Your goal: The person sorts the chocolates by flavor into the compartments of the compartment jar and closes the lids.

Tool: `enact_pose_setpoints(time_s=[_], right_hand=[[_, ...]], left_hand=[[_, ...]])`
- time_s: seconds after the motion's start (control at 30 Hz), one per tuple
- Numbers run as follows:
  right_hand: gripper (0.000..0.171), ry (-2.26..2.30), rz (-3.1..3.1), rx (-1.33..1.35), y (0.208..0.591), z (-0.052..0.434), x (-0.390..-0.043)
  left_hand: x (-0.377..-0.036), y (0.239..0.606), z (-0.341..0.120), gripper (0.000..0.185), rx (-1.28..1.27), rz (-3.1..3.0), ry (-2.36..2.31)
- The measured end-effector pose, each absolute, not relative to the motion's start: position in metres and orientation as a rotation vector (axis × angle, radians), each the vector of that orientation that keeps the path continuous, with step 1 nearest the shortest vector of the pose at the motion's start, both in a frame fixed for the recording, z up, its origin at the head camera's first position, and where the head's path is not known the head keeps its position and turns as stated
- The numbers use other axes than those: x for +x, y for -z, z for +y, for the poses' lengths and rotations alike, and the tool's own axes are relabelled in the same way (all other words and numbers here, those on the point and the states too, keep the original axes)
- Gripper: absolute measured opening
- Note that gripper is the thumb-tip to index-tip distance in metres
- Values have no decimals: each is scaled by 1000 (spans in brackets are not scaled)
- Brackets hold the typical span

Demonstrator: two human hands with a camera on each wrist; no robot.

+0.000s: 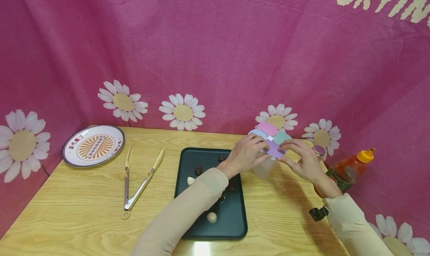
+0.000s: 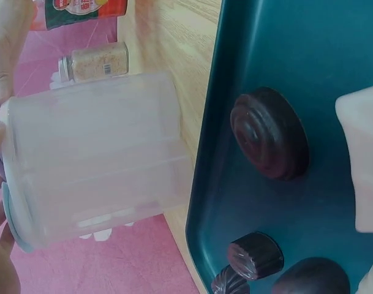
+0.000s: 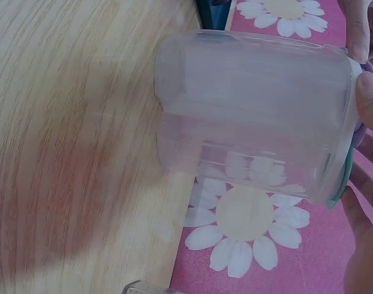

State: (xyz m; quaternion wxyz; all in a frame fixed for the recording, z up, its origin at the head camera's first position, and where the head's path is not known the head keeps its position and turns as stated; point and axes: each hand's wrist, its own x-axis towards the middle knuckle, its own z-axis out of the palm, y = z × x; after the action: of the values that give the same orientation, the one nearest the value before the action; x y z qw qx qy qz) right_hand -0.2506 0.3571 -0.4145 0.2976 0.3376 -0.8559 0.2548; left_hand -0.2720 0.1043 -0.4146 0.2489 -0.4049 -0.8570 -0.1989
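A translucent storage container stands on the table just right of the dark tray. Its lid has petal-like flaps in pink, blue, green and purple and sits on the top rim. My left hand grips the lid's left side, fingers over the top and thumb at the near edge. On the right side my right hand pinches the lid's edge, its thumb by the rim in the right wrist view. Both thumbs nearly meet at the front. The container looks empty through its cloudy wall.
The dark tray holds several chocolate-like pieces and white ones; my left forearm crosses it. Tongs and a plate lie at left. A sauce bottle and a small jar stand at right.
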Motion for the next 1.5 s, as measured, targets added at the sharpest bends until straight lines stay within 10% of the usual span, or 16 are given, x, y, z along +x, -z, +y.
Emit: enact_pose_setpoints(time_s=[1.5], right_hand=[[16,-978,-2351,643,385,355,-267]], left_hand=[[-284,392,111,14,-890,-2427,975]])
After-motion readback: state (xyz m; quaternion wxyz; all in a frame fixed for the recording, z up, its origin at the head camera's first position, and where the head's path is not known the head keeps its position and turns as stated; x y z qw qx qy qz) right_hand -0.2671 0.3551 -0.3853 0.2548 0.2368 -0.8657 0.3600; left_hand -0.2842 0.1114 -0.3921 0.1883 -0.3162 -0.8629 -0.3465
